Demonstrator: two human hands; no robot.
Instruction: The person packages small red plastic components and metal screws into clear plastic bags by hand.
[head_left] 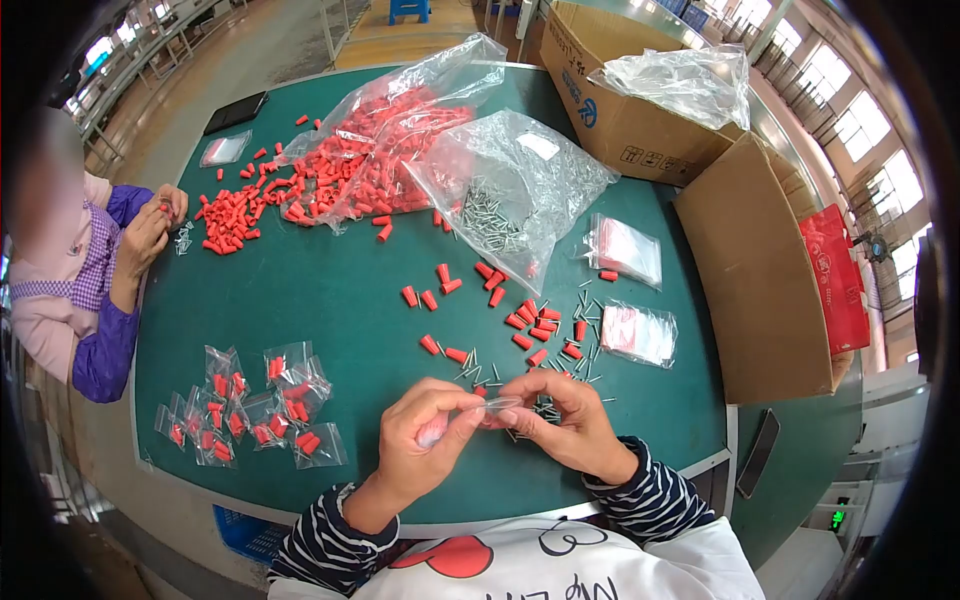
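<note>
Your small plastic bag (503, 403) is see-through and glossy, with a reddish tint low down; whether anything is inside is unclear. It is in front of you, above the near side of the green tabletop (330, 280). The fingers of your left hand (425, 440) and right hand (572, 428) pinch it from either side, near the red caps (538, 357) and loose screws (480, 370).

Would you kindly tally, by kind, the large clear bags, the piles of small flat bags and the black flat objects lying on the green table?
Large clear bags: 2
Piles of small flat bags: 3
Black flat object: 1
Total: 6
</note>
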